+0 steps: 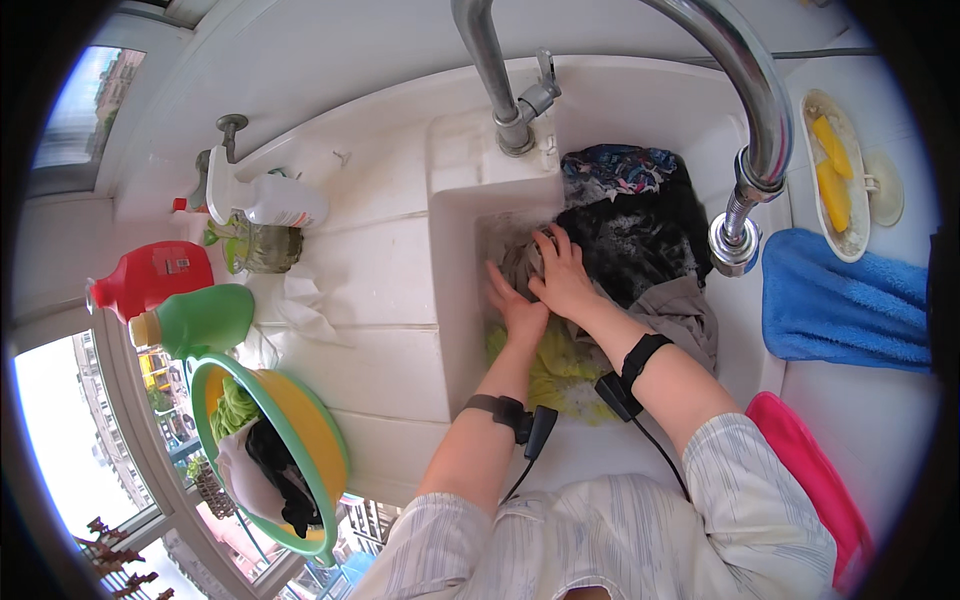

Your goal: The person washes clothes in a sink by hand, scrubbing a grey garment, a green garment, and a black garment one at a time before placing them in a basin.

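Observation:
Both hands are down in a white laundry sink [461,315], on a wet grey-brown cloth [517,251] at its left side. My left hand [519,307] lies against the near side of this cloth, fingers spread. My right hand [562,274] presses on it from the right, fingers bent; whether either hand grips a fold cannot be told. A yellow-green cloth [555,367] lies below my wrists. To the right are a soapy black garment [637,240], a dark patterned cloth [622,169] and more grey-brown fabric [682,311].
A metal faucet [772,112] arches over the sink. On the left stand a spray bottle [277,199], a glass jar with a plant [274,247], red [165,274] and green [214,319] bottles, and a basin of clothes [330,442]. A soap dish [859,225] and blue towel [840,300] are at right.

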A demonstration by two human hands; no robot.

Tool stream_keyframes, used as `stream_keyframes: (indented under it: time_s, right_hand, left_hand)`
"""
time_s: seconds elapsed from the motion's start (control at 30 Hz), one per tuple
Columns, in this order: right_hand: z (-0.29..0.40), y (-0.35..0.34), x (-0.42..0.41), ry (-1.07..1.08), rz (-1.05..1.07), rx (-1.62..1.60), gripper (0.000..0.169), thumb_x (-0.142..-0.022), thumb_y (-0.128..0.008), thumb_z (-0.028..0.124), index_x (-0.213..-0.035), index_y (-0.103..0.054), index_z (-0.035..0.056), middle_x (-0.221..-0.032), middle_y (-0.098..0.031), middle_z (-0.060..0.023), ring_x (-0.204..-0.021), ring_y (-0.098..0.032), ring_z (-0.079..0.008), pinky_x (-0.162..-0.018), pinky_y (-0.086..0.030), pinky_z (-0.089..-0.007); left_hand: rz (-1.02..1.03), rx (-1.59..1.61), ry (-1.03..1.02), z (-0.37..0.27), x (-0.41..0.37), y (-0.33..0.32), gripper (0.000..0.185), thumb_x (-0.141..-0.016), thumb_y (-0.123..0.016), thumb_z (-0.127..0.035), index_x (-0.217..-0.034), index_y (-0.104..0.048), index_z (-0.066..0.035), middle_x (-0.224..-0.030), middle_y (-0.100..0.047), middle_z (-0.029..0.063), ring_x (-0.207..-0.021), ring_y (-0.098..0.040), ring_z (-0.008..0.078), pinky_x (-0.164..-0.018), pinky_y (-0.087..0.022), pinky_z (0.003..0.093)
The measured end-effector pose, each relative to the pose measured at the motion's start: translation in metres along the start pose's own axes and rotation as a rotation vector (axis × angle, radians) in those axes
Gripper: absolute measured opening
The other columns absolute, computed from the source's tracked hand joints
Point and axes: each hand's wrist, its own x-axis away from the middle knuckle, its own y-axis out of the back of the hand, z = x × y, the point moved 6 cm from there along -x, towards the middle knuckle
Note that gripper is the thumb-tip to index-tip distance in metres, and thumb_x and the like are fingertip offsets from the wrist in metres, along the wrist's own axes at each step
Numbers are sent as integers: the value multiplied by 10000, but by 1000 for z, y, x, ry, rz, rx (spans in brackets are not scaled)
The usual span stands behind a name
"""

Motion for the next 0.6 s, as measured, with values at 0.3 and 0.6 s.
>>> stream_keyframes:
  time_s: [0.3, 0.6]
  right_hand:
    - [-19, -19, 6, 153, 335, 387, 677, -764, -614, 63, -1389, -404, 217, -1379, -430, -109, -1256, -423, -342, -958, -425, -484]
    - [112, 74, 78, 715, 50, -282, 248, -665, -636, -19, -883, -601, 95, -1206, -558, -75, -1225, -456, -355, -1065, -305, -517]
  left_hand:
    - [21, 61, 186, 61, -16, 4, 654, -865, -570, -182, -1462, -303, -162, -1356, -414, 169, -1245, -424, 345, -1032, -363, 444]
    - [461, 1243, 603, -71, 13, 22, 542, -962, -336, -515, -1374, -411, -170, -1317, -479, 84, -1135, -514, 257, -943, -449, 403]
